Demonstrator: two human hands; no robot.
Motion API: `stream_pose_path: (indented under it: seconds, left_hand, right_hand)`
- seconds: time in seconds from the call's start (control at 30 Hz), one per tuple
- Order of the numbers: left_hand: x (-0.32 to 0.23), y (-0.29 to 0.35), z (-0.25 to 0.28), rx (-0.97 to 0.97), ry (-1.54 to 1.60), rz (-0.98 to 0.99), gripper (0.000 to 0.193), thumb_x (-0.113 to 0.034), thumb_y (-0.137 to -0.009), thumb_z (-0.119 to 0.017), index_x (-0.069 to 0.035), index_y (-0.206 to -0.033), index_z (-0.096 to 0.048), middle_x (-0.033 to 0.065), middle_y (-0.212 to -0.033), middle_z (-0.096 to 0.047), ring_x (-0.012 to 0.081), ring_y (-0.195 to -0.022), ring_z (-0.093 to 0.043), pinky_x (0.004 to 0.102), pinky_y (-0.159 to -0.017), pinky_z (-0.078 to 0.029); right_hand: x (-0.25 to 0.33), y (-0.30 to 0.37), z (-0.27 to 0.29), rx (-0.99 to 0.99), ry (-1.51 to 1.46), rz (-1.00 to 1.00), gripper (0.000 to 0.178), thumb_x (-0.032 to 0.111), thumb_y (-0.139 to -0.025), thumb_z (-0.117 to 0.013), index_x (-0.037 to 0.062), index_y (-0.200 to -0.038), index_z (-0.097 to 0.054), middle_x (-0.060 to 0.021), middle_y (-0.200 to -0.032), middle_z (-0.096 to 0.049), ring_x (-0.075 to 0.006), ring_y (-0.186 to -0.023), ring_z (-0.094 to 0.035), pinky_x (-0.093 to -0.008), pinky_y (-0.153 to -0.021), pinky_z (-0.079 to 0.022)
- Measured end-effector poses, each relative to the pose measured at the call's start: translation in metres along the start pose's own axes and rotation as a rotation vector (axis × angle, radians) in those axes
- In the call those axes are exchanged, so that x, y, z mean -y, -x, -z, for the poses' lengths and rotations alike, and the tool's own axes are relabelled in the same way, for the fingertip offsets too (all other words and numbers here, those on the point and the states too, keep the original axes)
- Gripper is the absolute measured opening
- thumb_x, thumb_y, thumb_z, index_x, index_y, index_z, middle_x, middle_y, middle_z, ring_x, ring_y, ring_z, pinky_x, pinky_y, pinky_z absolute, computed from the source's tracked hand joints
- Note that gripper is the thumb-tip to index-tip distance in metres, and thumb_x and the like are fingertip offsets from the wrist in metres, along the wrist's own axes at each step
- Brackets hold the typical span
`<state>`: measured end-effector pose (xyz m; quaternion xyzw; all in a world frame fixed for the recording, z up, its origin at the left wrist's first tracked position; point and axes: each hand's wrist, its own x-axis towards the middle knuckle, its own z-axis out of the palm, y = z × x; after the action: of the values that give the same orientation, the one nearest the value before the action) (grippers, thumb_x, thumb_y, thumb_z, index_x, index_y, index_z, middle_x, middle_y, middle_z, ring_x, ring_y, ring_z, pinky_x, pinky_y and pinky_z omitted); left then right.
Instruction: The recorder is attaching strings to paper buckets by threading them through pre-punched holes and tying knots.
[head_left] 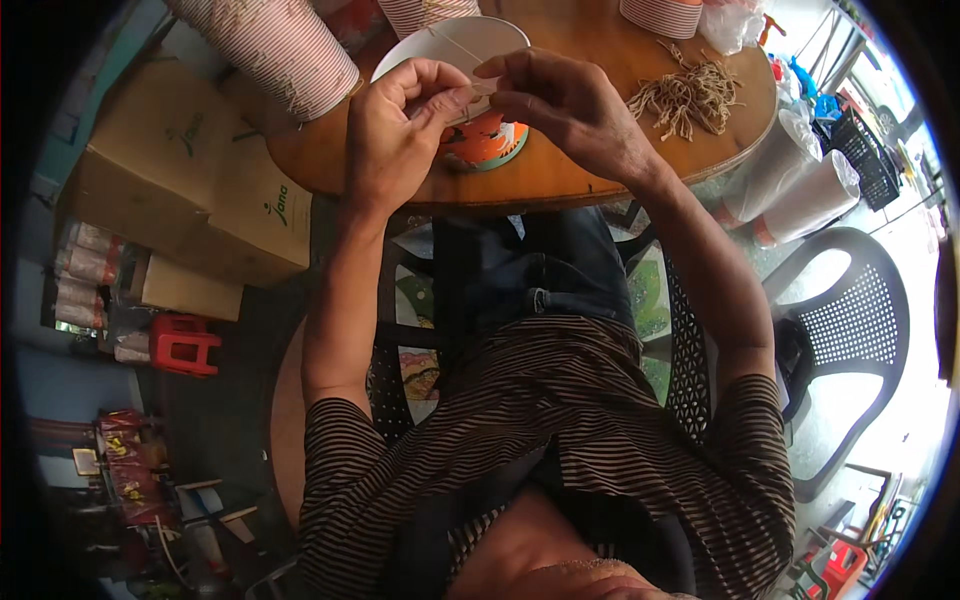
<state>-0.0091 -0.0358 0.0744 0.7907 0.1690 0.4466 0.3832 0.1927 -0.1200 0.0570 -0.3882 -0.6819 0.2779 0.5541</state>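
Striped shirt point(490, 400): nearest my lens, filling the lower middle of the view; bare forearms reach from its sleeves up to the table.
Paper tub point(487, 146): orange-patterned wall, green band at the base, white inside. Sits on the wooden table point(722, 155) near its front edge, partly hidden from me by the hands.
Thin cord point(455, 41): pale, running across the tub's mouth towards the fingertips; its end is too small to make out.
Left hand point(400, 125): thumb and forefinger closed in a pinch, on the cord as far as I can judge.
Right hand point(568, 105): fingers bent in to meet the left; I cannot tell whether the tips grip the cord.
Fingertip work: I read it as handling the cord at the rim. I'd pinch close to its end so it stays stiff, and pass it across without slack.
Tub wall: probably creases easily; I'd draw gently, evenly, without squeezing the rim.
Cord bundle point(693, 95): tangled, right of the hands; best teased out strand by strand.
Red-striped stack point(272, 50): table's left, strands hanging on it; I'd keep the left arm clear.
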Motion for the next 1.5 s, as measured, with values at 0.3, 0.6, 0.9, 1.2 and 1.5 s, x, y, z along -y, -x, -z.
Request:
stream_pose_path:
  seconds: [0.3, 0.6, 0.9, 1.2, 1.5]
  left_hand:
    - [-0.006, -0.001, -0.006, 0.016, 0.106, 0.053, 0.014, -0.001, -0.098, -0.067, 0.003, -0.111, -0.062, 0.0091, -0.106, -0.072, 0.0106, -0.100, -0.069, 0.0237, -0.090, -0.056]
    - [-0.009, 0.003, -0.011, -0.019, 0.122, 0.008, 0.018, 0.000, -0.096, -0.070, 0.005, -0.112, -0.063, 0.0103, -0.104, -0.072, 0.0111, -0.095, -0.069, 0.0237, -0.087, -0.057]
    - [-0.006, 0.007, -0.014, -0.042, 0.137, -0.040, 0.017, -0.003, -0.094, -0.073, 0.003, -0.109, -0.066, 0.0064, -0.097, -0.073, 0.0075, -0.088, -0.067, 0.0221, -0.082, -0.056]
    - [-0.005, 0.010, -0.014, -0.103, 0.060, -0.044, 0.014, -0.003, -0.094, -0.073, 0.002, -0.105, -0.066, 0.0050, -0.094, -0.073, 0.0072, -0.086, -0.068, 0.0227, -0.080, -0.056]
    - [-0.004, 0.014, -0.018, -0.170, -0.163, -0.154, 0.014, -0.001, -0.092, -0.074, 0.001, -0.104, -0.068, 0.0071, -0.090, -0.075, 0.0096, -0.082, -0.071, 0.0259, -0.076, -0.058]
  right_hand:
    - [-0.004, 0.001, -0.001, -0.045, -0.024, 0.035, 0.028, 0.018, -0.100, -0.070, -0.0034, -0.118, -0.072, -0.0101, -0.104, -0.076, -0.0119, -0.098, -0.069, -0.0290, -0.090, -0.057]
    - [-0.003, 0.001, -0.003, -0.089, -0.020, -0.030, 0.021, 0.018, -0.095, -0.075, -0.0012, -0.103, -0.076, -0.0066, -0.090, -0.077, -0.0093, -0.087, -0.070, -0.0269, -0.081, -0.057]
    - [-0.004, 0.007, -0.010, -0.109, 0.062, 0.013, 0.018, 0.018, -0.095, -0.075, 0.0010, -0.103, -0.078, -0.0087, -0.090, -0.078, -0.0095, -0.082, -0.071, -0.0276, -0.077, -0.058]
    - [0.001, 0.010, -0.020, -0.177, -0.050, -0.081, 0.017, 0.015, -0.097, -0.072, -0.0008, -0.101, -0.077, -0.0054, -0.090, -0.077, -0.0079, -0.085, -0.069, -0.0266, -0.079, -0.057]
    - [-0.006, 0.013, -0.018, -0.180, -0.195, -0.083, 0.016, 0.013, -0.098, -0.070, -0.0008, -0.104, -0.074, -0.0042, -0.093, -0.076, -0.0093, -0.091, -0.069, -0.0276, -0.087, -0.057]
